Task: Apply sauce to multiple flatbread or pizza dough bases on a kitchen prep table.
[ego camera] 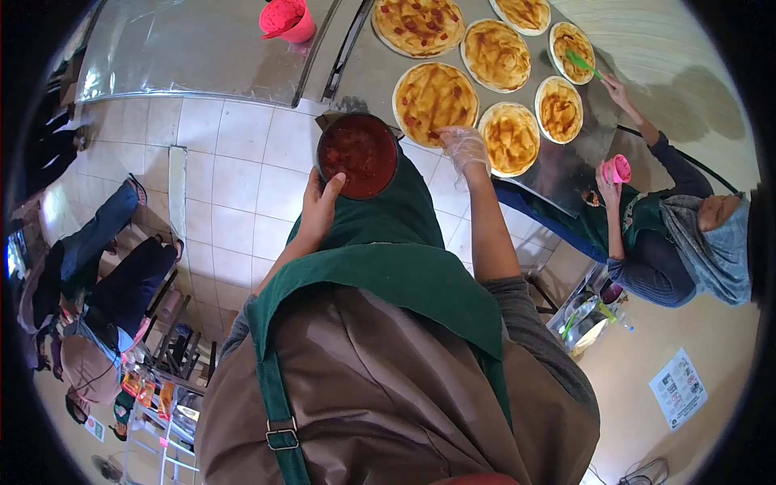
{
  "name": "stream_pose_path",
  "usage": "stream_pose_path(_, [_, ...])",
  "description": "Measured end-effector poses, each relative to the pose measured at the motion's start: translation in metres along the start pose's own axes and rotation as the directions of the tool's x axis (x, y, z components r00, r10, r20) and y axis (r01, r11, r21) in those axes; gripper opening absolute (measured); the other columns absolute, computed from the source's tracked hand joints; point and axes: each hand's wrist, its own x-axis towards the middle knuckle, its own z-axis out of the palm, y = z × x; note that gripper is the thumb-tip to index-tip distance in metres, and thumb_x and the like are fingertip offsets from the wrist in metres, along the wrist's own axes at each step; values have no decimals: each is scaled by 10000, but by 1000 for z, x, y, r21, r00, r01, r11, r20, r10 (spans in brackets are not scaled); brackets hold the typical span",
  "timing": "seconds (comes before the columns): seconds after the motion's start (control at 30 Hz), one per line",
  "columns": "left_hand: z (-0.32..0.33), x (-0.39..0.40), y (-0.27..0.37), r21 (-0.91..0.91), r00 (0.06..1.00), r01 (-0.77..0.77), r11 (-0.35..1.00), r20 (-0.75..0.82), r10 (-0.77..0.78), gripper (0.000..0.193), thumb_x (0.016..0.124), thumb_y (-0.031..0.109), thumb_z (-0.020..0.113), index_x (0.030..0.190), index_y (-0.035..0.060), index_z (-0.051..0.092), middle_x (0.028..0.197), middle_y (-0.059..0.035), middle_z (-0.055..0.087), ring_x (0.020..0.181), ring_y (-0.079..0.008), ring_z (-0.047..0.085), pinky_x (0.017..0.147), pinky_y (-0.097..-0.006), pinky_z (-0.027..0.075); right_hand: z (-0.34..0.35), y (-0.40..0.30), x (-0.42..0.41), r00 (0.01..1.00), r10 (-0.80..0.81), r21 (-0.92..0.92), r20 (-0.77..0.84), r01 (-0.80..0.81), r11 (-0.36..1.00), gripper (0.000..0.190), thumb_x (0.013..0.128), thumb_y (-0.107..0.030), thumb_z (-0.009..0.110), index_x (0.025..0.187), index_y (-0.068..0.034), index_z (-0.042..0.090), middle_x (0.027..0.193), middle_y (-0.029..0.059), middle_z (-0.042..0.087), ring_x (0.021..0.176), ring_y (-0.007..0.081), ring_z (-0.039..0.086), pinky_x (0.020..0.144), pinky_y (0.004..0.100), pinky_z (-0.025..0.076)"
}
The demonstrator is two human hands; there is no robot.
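My left hand [322,200] grips the near left rim of a round dark bowl [357,156] of red chunky sauce, its thumb over the edge. My right hand [465,150], in a clear plastic glove, touches the near edge of a sauced round of dough [433,100] that carries a few red pieces; its fingertips are together at a red piece, and whether they grip it I cannot tell. Behind it lies another sauced round [418,24] with many red pieces. Beside my right hand is a smaller sauced round [509,139] without red pieces.
More sauced rounds lie on the metal table [364,79]. At the right, a co-worker [655,230] holds a pink cup [619,168] and spreads sauce with a green spatula [582,60]. A pink pitcher [291,24] stands on the left table [200,54]. Other people are at the far left.
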Motion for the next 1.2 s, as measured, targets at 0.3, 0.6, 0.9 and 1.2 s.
stream_pose_path(0.3, [-5, 5, -7, 14, 1000, -28, 1000, 14, 28, 439, 888, 231, 565, 1223, -20, 436, 1169, -120, 518, 1078, -177, 477, 961, -292, 354, 13, -1, -11, 979, -199, -297, -44, 177, 938, 184, 811, -200, 574, 895, -111, 712, 873, 146, 669, 800, 284, 639, 746, 353, 499])
stream_pose_path(0.6, [-1, 2, -2, -5, 1000, -17, 1000, 16, 17, 434, 890, 236, 564, 1214, -23, 437, 1158, -115, 521, 1063, -172, 478, 952, -289, 358, -18, 14, -2, 942, 258, 848, 217, -313, 428, 234, 809, -84, 620, 976, 80, 613, 896, 147, 634, 815, 250, 630, 736, 309, 521])
stream_pose_path(0.9, [7, 7, -4, 39, 999, 4, 999, 48, -6, 429, 891, 233, 554, 1215, -21, 431, 1164, -119, 517, 1071, -177, 475, 956, -294, 354, -25, 45, 3, 979, 139, 664, 152, -205, 719, 298, 775, 36, 618, 1061, 105, 570, 962, 178, 618, 846, 228, 631, 761, 281, 534])
stream_pose_path(1.2, [14, 11, -9, 86, 999, 0, 996, 51, -5, 451, 881, 254, 562, 1213, -25, 437, 1155, -123, 524, 1067, -182, 479, 952, -296, 357, -17, 22, 3, 998, -34, -87, -46, 30, 996, 189, 765, -114, 632, 928, -35, 685, 834, 134, 677, 761, 220, 646, 704, 315, 513])
